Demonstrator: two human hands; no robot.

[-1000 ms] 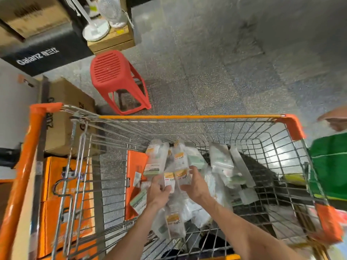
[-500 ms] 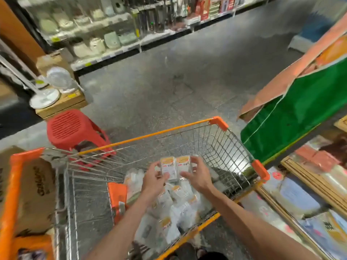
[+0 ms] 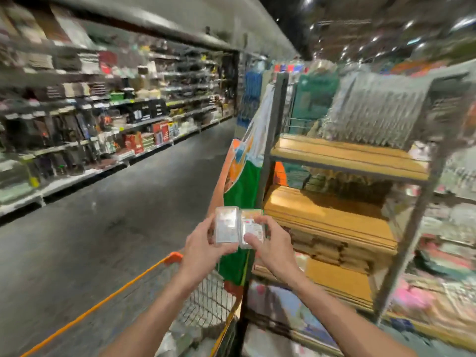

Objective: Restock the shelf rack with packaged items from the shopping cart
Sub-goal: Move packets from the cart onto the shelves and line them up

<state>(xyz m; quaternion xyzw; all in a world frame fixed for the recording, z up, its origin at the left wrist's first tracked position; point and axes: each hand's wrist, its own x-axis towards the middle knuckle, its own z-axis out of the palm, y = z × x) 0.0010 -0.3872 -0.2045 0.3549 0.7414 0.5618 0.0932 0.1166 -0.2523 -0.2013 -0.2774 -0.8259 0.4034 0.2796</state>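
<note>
Left hand (image 3: pixel 206 243) gripped one clear packet (image 3: pixel 226 225), right hand (image 3: pixel 273 243) gripped other packet (image 3: pixel 253 228); needed firm, level hold toward shelf rack (image 3: pixel 347 155)

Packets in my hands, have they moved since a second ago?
Yes. The packets rose from inside the shopping cart to above its orange rim.

Both bare forearms stretch forward, the hands raised side by side. The left hand (image 3: pixel 203 244) pinches a clear packet (image 3: pixel 226 224) with thumb and curled fingers, and the right hand (image 3: pixel 274 244) grips a second packet (image 3: pixel 253 228).
</note>
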